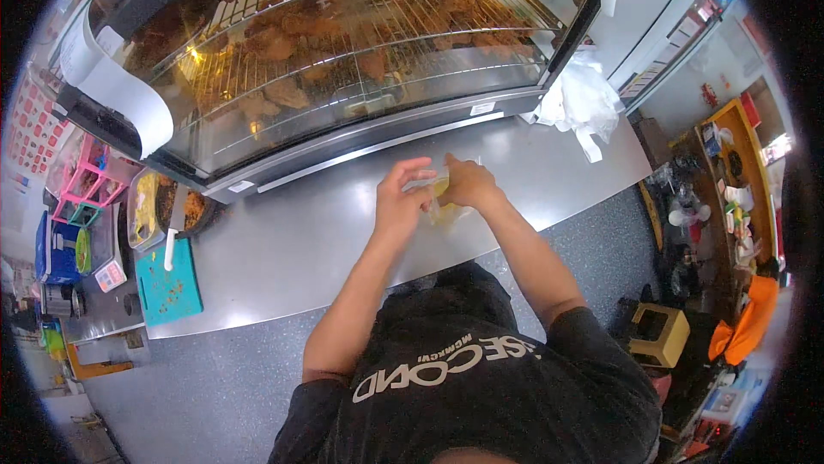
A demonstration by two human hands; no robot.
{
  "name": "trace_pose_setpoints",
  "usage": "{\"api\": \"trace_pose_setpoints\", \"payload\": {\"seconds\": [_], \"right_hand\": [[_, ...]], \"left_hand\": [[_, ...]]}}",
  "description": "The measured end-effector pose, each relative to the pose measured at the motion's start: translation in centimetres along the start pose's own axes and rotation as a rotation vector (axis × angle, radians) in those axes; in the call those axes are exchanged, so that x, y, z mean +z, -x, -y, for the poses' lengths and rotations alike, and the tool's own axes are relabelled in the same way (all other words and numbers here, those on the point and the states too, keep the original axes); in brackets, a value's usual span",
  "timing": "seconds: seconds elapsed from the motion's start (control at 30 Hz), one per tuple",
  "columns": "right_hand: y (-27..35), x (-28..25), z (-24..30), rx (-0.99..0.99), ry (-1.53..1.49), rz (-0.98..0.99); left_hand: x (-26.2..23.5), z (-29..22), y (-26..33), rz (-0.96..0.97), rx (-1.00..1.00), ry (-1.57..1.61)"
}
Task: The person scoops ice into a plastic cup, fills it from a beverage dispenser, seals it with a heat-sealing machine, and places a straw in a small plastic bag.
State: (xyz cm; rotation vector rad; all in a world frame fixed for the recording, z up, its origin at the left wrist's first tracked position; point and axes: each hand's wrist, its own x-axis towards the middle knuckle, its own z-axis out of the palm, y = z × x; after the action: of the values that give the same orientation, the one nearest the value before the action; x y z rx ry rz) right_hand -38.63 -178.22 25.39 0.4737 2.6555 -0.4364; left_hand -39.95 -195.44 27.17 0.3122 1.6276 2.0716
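Note:
Over the steel counter (pixel 283 245), both my hands meet at a small clear plastic bag (pixel 441 213) with something yellowish in it. My left hand (pixel 402 196) has its fingers curled, with thumb and fingertips at the bag's left side. On the other side, my right hand (pixel 470 184) is closed at the bag's upper part, its fingertips partly hidden by the plastic. What the yellowish contents are, I cannot make out.
Behind the hands stands a glass display cabinet (pixel 365 125) with browned fried food on wire racks. White plastic bags (pixel 584 99) hang at its right end. At left lie a teal cutting board (pixel 169 288) with crumbs, a white-handled knife (pixel 170 249) and food trays (pixel 144 211).

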Motion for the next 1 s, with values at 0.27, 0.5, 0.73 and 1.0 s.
{"api": "trace_pose_setpoints", "payload": {"seconds": [0.27,0.5,0.73,1.0], "right_hand": [[0.1,2.7,0.9,0.010,0.058,-0.045],[0.5,4.0,0.8,-0.013,0.013,-0.088],[4.1,-0.5,-0.7,-0.357,-0.122,-0.200],[7.0,-1.3,-1.4,-0.508,0.466,-0.262]], "left_hand": [[0.6,-2.9,0.7,0.090,-0.222,0.069],[-1.0,-2.8,0.1,0.165,-0.296,0.049],[-4.1,-2.7,0.4,0.143,-0.216,-0.298],[-2.9,-4.8,1.7,0.164,0.200,-1.133]]}}
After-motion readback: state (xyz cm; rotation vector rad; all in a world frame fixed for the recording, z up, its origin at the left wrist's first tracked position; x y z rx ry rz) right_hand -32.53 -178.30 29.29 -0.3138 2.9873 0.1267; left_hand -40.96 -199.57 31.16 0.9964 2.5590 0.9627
